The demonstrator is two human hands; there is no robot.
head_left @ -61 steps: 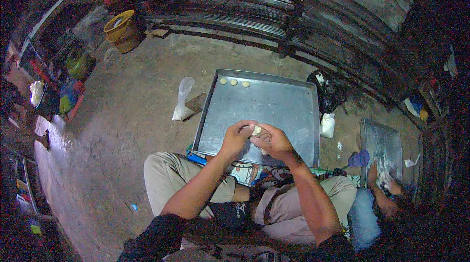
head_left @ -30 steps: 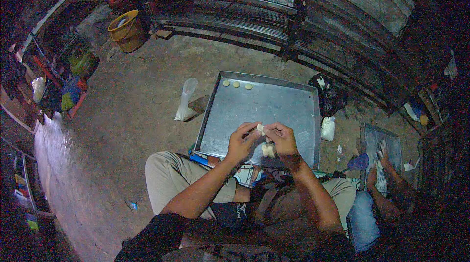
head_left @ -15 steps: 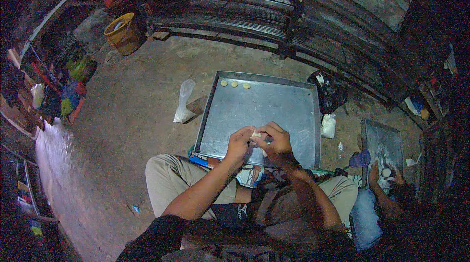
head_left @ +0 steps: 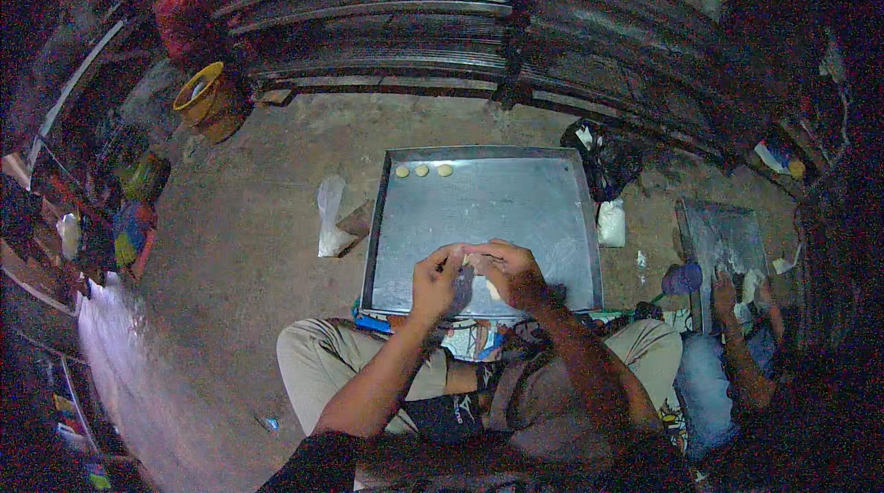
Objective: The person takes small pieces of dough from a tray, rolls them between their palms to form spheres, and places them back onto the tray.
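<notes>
A small piece of pale dough point(head_left: 469, 260) is pinched between the fingertips of my left hand point(head_left: 435, 283) and my right hand point(head_left: 517, 276). Both hands are closed and meet above the near edge of a large metal tray point(head_left: 479, 208). Another pale lump of dough point(head_left: 493, 290) shows just under my right hand, partly hidden by it. Along the tray's far left edge lie three flat round dough pieces in a row, the rightmost dough round point(head_left: 445, 171) among them.
Left of the tray are a clear bag of white powder point(head_left: 333, 237) and a brick-like block point(head_left: 357, 219). A white bag point(head_left: 610, 223) and black plastic bag point(head_left: 612, 162) lie to its right. Farther right, a co-worker's hands point(head_left: 727, 295) work at a second tray point(head_left: 723, 226).
My view has tilted and shifted a little. My fingers have changed position on the dough, still pinching it. The co-worker's hands have moved, with something white at them.
</notes>
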